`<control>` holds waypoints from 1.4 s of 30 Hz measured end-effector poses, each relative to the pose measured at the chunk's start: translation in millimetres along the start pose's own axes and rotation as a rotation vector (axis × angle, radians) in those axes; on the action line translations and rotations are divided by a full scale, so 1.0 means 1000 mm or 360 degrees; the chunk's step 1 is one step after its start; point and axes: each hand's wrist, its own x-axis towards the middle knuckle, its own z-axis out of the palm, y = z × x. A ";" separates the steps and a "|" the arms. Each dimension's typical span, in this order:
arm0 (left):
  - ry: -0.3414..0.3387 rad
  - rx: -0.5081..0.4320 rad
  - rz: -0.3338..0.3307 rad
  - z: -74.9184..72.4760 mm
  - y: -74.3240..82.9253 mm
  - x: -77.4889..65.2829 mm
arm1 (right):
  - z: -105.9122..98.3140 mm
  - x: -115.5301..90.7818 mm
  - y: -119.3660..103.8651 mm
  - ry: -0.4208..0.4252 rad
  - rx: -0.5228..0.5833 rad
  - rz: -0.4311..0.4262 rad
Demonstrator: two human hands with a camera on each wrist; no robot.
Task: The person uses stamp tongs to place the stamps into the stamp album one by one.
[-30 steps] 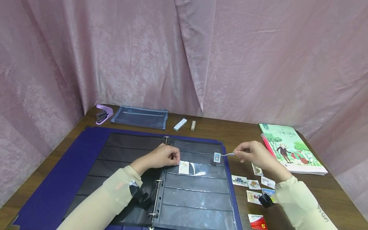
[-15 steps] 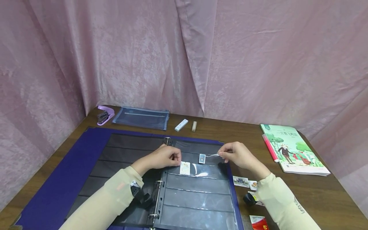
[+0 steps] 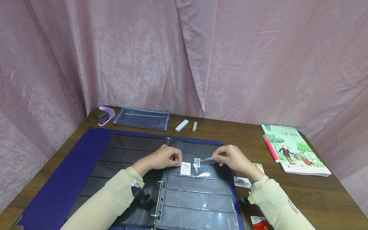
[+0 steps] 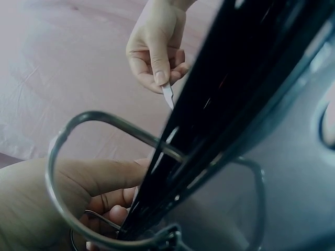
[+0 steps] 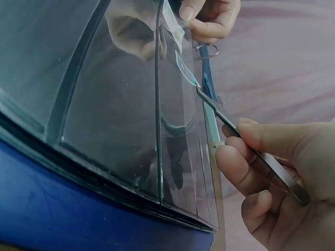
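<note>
My right hand (image 3: 231, 158) pinches slim metal tweezers (image 5: 238, 130) between thumb and fingers. Their tip holds a small blue stamp (image 3: 196, 162) with a white border, which overlaps the upper edge of a clear pocket strip (image 3: 214, 171) on the album's right page. Just left of it, a pale stamp (image 3: 185, 168) sits in the same strip. Beside that stamp, my left hand (image 3: 165, 157) pinches the strip's upper edge between thumb and curled fingers. The ring-binder stamp album (image 3: 198, 199) lies open, with black pocket pages and a blue cover.
Several loose stamps (image 3: 241, 182) lie right of the album, partly hidden by the right sleeve. A green book (image 3: 296, 150) and a red marker (image 3: 271, 148) are farther right. Behind the album lie a purple stapler (image 3: 106, 115), a mesh pouch (image 3: 142, 118) and two small bars (image 3: 181, 125).
My right hand has carried the blue stamp in the tweezers leftward and slightly down, from the album's right edge to beside the pale stamp. The left hand has stayed in place.
</note>
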 end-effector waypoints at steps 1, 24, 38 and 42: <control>0.0003 0.0002 0.0003 0.000 0.000 0.000 | 0.000 0.000 -0.001 -0.0009 -0.0010 -0.0005; -0.0008 0.0030 0.0007 0.000 0.000 0.000 | 0.000 0.001 -0.005 -0.0171 0.0017 -0.0062; -0.0008 0.0039 0.0001 0.000 0.000 0.000 | -0.005 0.001 -0.004 -0.0227 0.0039 -0.0030; -0.0008 0.0031 -0.0003 0.000 0.001 0.000 | -0.007 0.001 -0.002 -0.0214 0.0049 -0.0055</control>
